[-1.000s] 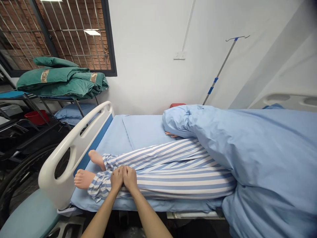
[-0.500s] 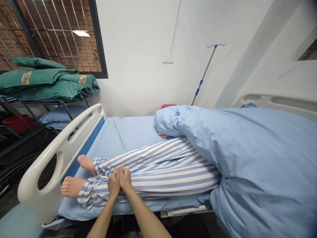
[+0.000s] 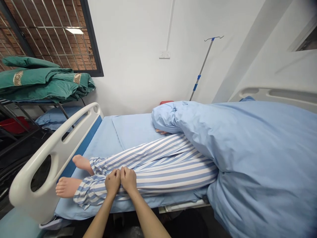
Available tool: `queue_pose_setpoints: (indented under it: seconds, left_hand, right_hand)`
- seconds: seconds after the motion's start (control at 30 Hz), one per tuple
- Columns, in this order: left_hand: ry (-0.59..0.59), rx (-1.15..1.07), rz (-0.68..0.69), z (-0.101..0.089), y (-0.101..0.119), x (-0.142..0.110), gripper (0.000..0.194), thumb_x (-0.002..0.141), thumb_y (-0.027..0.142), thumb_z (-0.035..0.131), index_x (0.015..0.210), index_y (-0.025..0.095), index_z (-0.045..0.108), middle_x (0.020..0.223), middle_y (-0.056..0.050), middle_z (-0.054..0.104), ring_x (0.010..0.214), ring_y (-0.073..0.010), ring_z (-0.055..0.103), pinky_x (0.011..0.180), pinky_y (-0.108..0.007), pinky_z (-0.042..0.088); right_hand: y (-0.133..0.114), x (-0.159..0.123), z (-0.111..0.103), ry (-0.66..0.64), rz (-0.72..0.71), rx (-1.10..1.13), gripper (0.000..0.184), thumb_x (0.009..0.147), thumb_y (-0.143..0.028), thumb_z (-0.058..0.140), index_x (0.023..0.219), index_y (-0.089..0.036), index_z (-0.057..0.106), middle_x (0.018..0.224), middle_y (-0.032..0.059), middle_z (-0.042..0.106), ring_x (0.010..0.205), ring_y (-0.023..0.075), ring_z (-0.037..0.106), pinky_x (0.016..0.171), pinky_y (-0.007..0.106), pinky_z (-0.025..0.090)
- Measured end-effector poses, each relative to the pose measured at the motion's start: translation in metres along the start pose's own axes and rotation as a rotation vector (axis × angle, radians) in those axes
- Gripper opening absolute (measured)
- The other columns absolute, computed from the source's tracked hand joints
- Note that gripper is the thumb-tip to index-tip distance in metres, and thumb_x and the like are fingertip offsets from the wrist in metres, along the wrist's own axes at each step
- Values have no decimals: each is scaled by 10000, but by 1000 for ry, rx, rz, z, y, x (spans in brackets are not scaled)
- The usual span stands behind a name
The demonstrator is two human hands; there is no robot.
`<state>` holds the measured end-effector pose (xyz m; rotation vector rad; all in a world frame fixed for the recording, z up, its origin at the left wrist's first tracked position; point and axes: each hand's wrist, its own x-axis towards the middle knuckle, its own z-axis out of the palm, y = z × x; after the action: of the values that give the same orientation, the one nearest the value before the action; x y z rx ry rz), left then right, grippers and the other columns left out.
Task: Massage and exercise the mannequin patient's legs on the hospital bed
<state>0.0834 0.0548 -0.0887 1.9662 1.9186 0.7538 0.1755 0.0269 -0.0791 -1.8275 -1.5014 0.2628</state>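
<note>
A mannequin with smooth, plastic-looking feet [image 3: 68, 187] lies on the bed in blue-and-white striped trousers [image 3: 170, 177]. My left hand [image 3: 113, 181] is closed in a fist at the shin of the nearer leg. Beside it, almost touching, my right hand [image 3: 128, 179] is curled into a fist nearer the knee. Both rest on or just over the striped cloth, which is not visibly bunched around them; the undersides of my fingers are hidden. A light-blue quilt [image 3: 247, 142] covers the upper body, and a few fingertips [image 3: 161, 131] poke out from under its edge.
A white footboard [image 3: 27, 195] closes the bed's left end; a headboard [image 3: 279, 94] stands at far right. Behind the bed are an IV pole [image 3: 203, 67] and a wall socket [image 3: 164, 54]. Folded green quilts [image 3: 49, 82] lie on a rack by the barred window.
My two fists, pressed together before, now show a small gap between them, the right one turned slightly. The view has shifted a little; the mannequin and quilt look the same.
</note>
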Motion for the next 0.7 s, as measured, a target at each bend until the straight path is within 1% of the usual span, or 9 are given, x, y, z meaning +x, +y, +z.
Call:
queue_pose_setpoints:
  seconds: [0.2, 0.4, 0.5, 0.6, 0.7]
  left_hand:
    - [-10, 41, -20, -1, 3, -2, 335, 821, 373, 355, 567, 184, 465, 571, -2, 537, 576, -113, 427, 546, -221, 206]
    - [-27, 107, -28, 0, 6, -3, 326, 812, 381, 358, 589, 188, 497, 610, -19, 573, 596, -128, 457, 539, -227, 212]
    - [-40, 119, -42, -2, 7, 0, 332, 794, 394, 370, 562, 190, 492, 589, -17, 561, 586, -132, 450, 530, -231, 217]
    - [-62, 31, -50, -4, 11, 5, 348, 772, 397, 380, 512, 184, 469, 541, -5, 528, 556, -123, 433, 528, -228, 253]
    - [-37, -159, -22, -5, 23, 10, 357, 761, 402, 386, 484, 181, 424, 489, 10, 479, 542, -113, 423, 537, -221, 301]
  right_hand:
    - [2, 0, -2, -6, -29, 40, 409, 922, -280, 290, 669, -190, 598, 649, 28, 643, 600, 121, 544, 556, 250, 224]
    - [5, 1, -4, -3, -6, 101, 415, 919, -288, 291, 677, -184, 611, 662, 43, 650, 602, 128, 549, 557, 252, 235]
    - [4, 1, -4, 6, 7, 100, 408, 914, -288, 299, 669, -187, 609, 645, 40, 646, 592, 131, 547, 550, 248, 241]
    - [2, 1, -5, 19, 27, 99, 406, 910, -279, 300, 664, -190, 611, 637, 40, 645, 586, 134, 550, 549, 246, 251]
    - [2, 2, -7, 33, 41, 134, 412, 911, -274, 289, 672, -190, 615, 648, 46, 653, 589, 137, 559, 551, 248, 260]
